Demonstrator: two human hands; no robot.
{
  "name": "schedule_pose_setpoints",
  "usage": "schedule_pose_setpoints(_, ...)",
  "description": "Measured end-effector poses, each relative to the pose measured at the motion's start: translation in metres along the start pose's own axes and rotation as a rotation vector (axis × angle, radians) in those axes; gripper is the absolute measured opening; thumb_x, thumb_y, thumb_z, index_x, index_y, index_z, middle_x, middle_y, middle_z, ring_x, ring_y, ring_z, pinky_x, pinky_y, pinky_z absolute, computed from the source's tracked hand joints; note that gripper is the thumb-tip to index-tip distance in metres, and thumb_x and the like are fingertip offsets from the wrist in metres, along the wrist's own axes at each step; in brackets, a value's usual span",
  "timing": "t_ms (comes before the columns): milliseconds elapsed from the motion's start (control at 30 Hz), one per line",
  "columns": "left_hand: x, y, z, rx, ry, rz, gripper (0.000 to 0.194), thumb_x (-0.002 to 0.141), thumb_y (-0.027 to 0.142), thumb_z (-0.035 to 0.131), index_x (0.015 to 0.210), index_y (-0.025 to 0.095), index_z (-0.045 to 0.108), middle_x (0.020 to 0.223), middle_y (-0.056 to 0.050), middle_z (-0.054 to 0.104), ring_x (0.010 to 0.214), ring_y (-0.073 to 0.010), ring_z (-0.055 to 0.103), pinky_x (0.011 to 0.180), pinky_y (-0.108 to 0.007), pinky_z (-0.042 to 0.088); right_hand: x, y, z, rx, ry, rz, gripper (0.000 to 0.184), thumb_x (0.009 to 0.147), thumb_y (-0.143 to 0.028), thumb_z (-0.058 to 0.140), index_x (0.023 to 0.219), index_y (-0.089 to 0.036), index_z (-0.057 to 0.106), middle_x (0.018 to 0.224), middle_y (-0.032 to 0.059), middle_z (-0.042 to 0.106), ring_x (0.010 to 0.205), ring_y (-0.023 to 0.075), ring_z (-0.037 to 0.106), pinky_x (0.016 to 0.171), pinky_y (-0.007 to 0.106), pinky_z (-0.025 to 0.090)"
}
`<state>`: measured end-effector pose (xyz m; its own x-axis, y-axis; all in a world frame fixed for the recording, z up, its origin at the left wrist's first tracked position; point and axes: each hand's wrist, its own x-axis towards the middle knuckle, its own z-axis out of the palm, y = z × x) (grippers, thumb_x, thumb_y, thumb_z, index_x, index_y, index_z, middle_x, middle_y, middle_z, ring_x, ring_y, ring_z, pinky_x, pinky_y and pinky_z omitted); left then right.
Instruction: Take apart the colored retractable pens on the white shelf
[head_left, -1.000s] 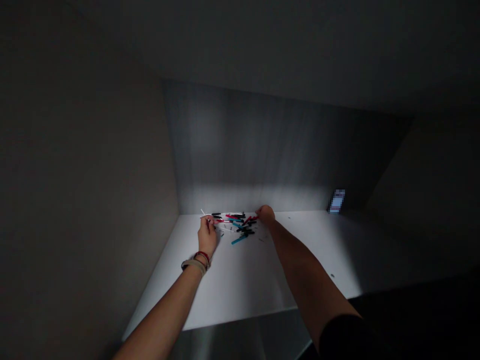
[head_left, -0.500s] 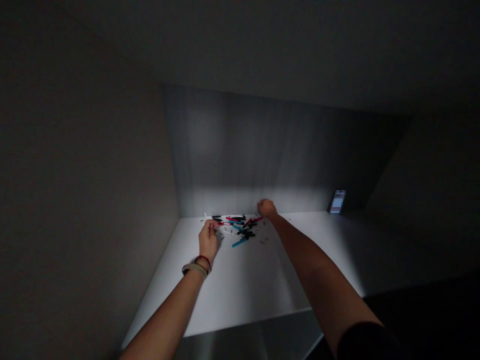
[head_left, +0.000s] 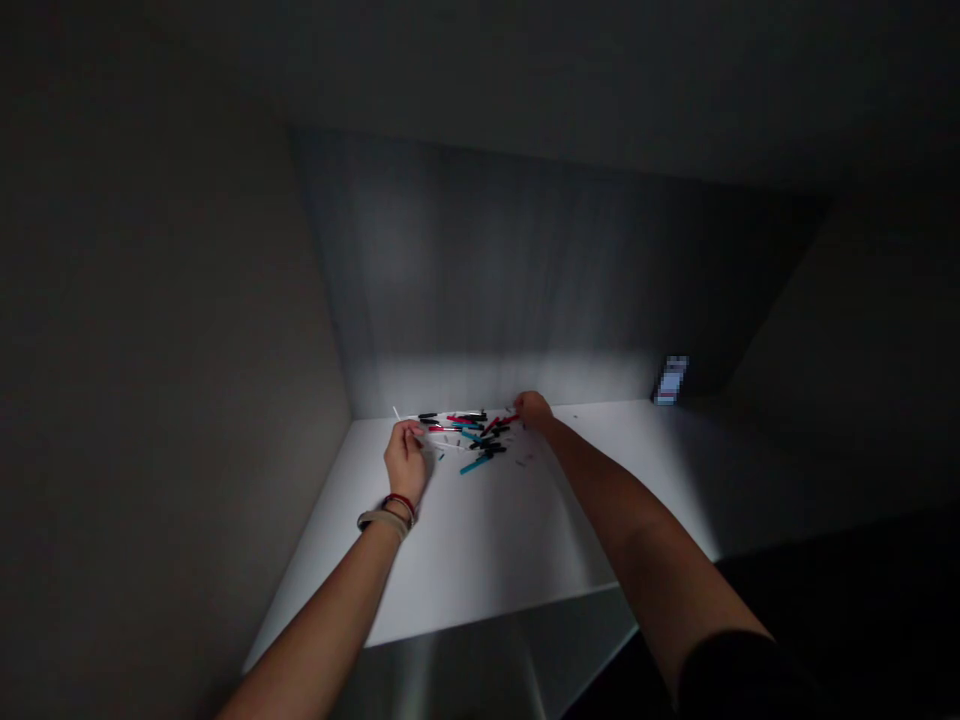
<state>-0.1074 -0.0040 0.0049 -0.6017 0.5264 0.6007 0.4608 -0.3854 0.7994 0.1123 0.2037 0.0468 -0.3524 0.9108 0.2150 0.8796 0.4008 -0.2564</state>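
Observation:
A small heap of pens and pen parts [head_left: 469, 432], black, red, teal and white, lies at the back of a white table [head_left: 480, 540] lit by a narrow band of light. My left hand [head_left: 405, 462] is closed at the heap's left end, pinching a thin white piece that sticks up to the left. A wristband and red bracelets circle that wrist. My right hand [head_left: 532, 410] is curled at the heap's right end, its fingers touching a red pen there. What it holds, if anything, is too small to make out.
Grey walls close in the table on the left and at the back. A small blurred object [head_left: 670, 380] stands against the back wall at the right. A teal pen [head_left: 475, 465] lies a little apart, in front of the heap. The surroundings are dark.
My right hand rose off the heap and came back down to its right end. My left hand stayed at the left end. The view shifted slightly downward.

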Motion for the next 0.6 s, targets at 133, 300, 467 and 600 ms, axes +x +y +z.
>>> schedule_pose_setpoints(133, 0.001, -0.008, -0.001, -0.030, 0.020, -0.028, 0.022, 0.090, 0.015, 0.040, 0.081, 0.019, 0.060, 0.072, -0.001, 0.057, 0.068, -0.0144, 0.053, 0.065, -0.024, 0.040, 0.004, -0.008, 0.002, 0.072, -0.062, -0.073, 0.024, 0.079, -0.009, 0.059, 0.095, -0.015, 0.076, 0.101, 0.0110, 0.073, 0.097, 0.0198, 0.066, 0.087, 0.023, 0.047)
schedule_pose_setpoints(300, 0.007, -0.010, -0.004, -0.058, 0.094, -0.039, 0.019, 0.091, 0.019, 0.042, 0.082, 0.019, 0.059, 0.074, 0.000, 0.057, 0.066, -0.0123, 0.053, 0.064, -0.022, 0.040, 0.003, -0.040, -0.005, 0.226, -0.030, -0.132, 0.020, 0.080, -0.011, 0.058, 0.090, -0.014, 0.075, 0.096, 0.0089, 0.074, 0.091, 0.0178, 0.067, 0.082, 0.022, 0.048)
schedule_pose_setpoints(467, 0.019, -0.011, -0.018, -0.102, 0.331, -0.079, 0.010, 0.094, 0.028, 0.044, 0.091, 0.021, 0.051, 0.080, 0.002, 0.061, 0.056, -0.0082, 0.052, 0.061, -0.020, 0.040, -0.029, -0.103, -0.008, 0.741, 0.069, -0.238, 0.026, 0.089, -0.019, 0.047, 0.101, -0.016, 0.069, 0.087, 0.0045, 0.073, 0.071, 0.0123, 0.066, 0.064, 0.020, 0.049)
schedule_pose_setpoints(600, 0.023, -0.013, -0.023, -0.129, 0.325, -0.060, 0.005, 0.090, 0.024, 0.045, 0.088, 0.020, 0.047, 0.082, 0.001, 0.060, 0.057, -0.0077, 0.053, 0.061, -0.020, 0.042, -0.081, -0.130, 0.013, 0.951, 0.126, -0.423, 0.016, 0.085, -0.020, 0.053, 0.089, -0.017, 0.068, 0.074, 0.0007, 0.068, 0.064, 0.0116, 0.060, 0.060, 0.019, 0.044)
